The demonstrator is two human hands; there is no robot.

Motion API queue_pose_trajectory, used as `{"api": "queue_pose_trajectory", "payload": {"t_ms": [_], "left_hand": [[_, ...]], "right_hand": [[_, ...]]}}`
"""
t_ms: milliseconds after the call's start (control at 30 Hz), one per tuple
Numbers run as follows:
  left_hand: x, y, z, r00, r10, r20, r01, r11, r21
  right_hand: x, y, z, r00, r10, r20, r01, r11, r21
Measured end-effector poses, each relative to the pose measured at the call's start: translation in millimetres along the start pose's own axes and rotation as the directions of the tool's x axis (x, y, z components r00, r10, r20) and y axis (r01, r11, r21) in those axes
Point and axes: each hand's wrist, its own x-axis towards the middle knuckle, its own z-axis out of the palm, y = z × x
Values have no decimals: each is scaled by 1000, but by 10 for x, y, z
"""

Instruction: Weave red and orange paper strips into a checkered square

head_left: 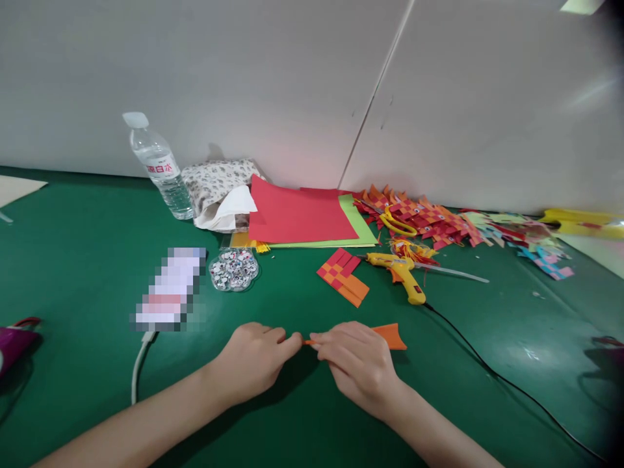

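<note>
Between my two hands is an orange paper strip (391,337), its wider end showing beyond the knuckles on the right. My left hand (258,361) is closed, thumb and fingers pinching the strip's left end. My right hand (358,361) is closed around the strip too, fingertips near the left thumb. Most of the strip is hidden by the fingers. Just beyond the hands lies a red and orange woven paper piece (344,276), with loose red and orange strips. A yellow hot glue gun (404,273) lies beside it, a clear glue stick behind it.
Red sheets (302,211) over green paper lie at the back, near a tissue pack (219,188) and a water bottle (163,172). A bag of googly eyes (234,268) and a phone (170,286) are left; woven paper fish (424,218), yellow scissors (397,222) and a black cord (492,372) right.
</note>
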Motion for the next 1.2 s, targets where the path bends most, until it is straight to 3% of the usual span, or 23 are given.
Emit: {"api": "queue_pose_trajectory", "payload": {"t_ms": [300, 500, 633, 767, 1033, 1200], "left_hand": [[20, 34, 100, 982, -2, -190, 1, 1000, -5], [28, -4, 46, 990, -7, -139, -1, 998, -59], [38, -37, 26, 994, -41, -96, 33, 996, -85], [36, -93, 18, 994, -82, -75, 75, 993, -88], [48, -141, -55, 993, -116, -17, 114, 987, -115], [44, -147, -65, 992, -126, 16, 127, 985, -115]], "right_hand": [[-41, 23, 30, 998, 4, 56, -6, 999, 31], [-17, 47, 3, 985, 56, 164, -61, 998, 30], [14, 108, -77, 952, 101, 289, -98, 995, -25], [16, 219, -188, 907, 231, 352, -210, 973, -96], [-17, 323, -290, 883, 314, 348, -311, 948, -65], [-33, 318, -245, 899, 360, 251, -378, 926, 25]]}}
